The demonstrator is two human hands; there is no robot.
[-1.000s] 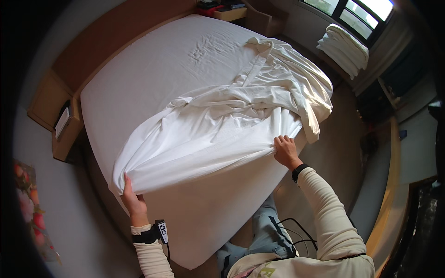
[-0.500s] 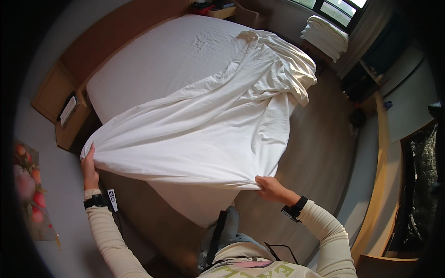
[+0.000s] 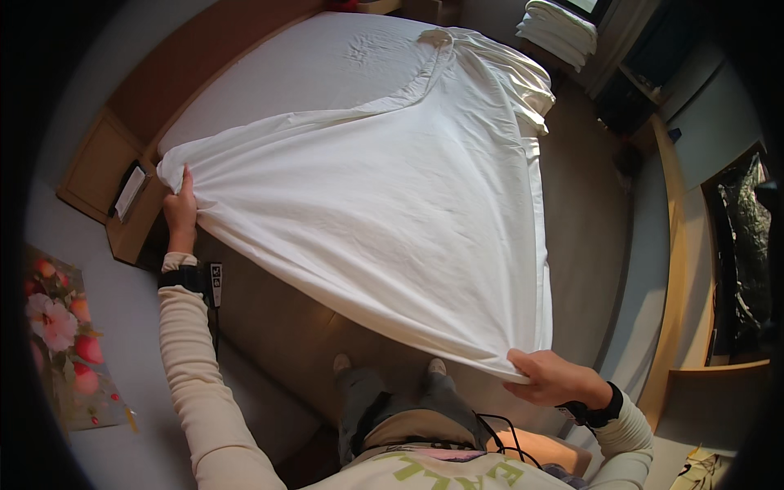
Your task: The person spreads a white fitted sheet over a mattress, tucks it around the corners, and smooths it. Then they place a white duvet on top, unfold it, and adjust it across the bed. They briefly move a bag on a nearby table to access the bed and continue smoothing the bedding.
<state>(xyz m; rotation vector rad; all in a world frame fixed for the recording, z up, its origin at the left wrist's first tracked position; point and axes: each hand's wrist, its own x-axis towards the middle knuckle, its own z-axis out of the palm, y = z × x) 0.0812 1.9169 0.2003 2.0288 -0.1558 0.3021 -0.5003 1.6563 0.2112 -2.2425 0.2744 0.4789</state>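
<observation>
Between my two hands a large white bed sheet [image 3: 384, 212] is pulled taut, its near edge running slantwise from one hand to the other. My left hand [image 3: 181, 214] is closed on a bunched corner of it beside the bedside cabinet, thumb uppermost. Low on the right, my right hand [image 3: 555, 378] pinches another part of the edge, out past the bed's foot end. Most of the sheet lies over the near half of the bed [image 3: 302, 73]; its far end is heaped in folds at the far right corner. Black bands circle both wrists.
A wooden bedside cabinet [image 3: 126, 241] stands by the wooden headboard [image 3: 220, 53]. Folded white bedding [image 3: 559, 34] is stacked near the window. Along the right wall runs a wooden ledge [image 3: 674, 245]. A flower picture [image 3: 65, 343] hangs at left. My feet are on the floor below the sheet.
My left hand has gone up and slightly right, my right hand down and right. The sheet between them is spread wider and smoother, and the part hanging below its edge no longer shows.
</observation>
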